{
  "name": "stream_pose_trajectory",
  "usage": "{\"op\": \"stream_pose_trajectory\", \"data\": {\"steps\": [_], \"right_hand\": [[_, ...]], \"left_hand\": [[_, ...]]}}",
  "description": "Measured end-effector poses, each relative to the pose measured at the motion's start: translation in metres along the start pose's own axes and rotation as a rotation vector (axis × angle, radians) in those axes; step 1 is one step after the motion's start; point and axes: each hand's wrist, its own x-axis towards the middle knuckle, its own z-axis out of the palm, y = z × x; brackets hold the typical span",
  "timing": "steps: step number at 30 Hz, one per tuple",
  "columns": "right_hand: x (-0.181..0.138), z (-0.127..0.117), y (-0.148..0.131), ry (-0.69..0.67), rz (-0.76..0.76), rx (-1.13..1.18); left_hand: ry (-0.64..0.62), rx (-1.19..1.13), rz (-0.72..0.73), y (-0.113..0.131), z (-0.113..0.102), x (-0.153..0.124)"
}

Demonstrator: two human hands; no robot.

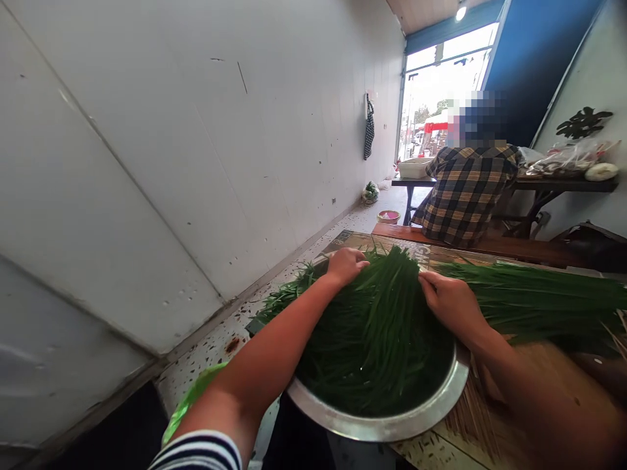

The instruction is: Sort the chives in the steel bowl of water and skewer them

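A large metal bowl sits in front of me, heaped with long green chives. My left hand rests on the far left of the heap, fingers curled down onto the leaves. My right hand lies on the right side of the heap, fingers curled and pressing on the leaves. A second bundle of chives stretches to the right over the wooden table.
A person in a plaid shirt sits on a bench beyond the table, back to me. A white wall runs along the left. A dark table with bags stands at the far right. A green plastic bag lies by my left arm.
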Motion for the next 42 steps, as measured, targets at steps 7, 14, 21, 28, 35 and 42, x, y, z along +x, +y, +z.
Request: {"op": "stream_pose_trajectory", "data": {"steps": [7,14,21,28,35,42], "right_hand": [[0.0,-0.007,-0.005,-0.019,0.001,-0.063],[0.001,-0.009,-0.009,-0.052,0.021,-0.051],[0.0,-0.008,-0.01,-0.051,0.008,-0.019],[0.0,-0.008,-0.01,-0.059,0.015,0.002],[0.0,-0.007,-0.009,-0.062,0.025,0.006],[0.0,-0.007,-0.009,-0.048,0.022,0.016]], "left_hand": [[0.014,0.128,-0.025,0.015,-0.003,-0.007],[0.076,-0.178,-0.105,0.012,-0.008,-0.005],[0.132,-0.191,0.004,0.01,-0.003,-0.004],[0.106,-0.645,-0.042,0.014,0.011,0.001],[0.103,-0.882,-0.148,0.029,0.008,-0.005],[0.09,-0.963,-0.184,0.032,0.006,-0.006]]}}
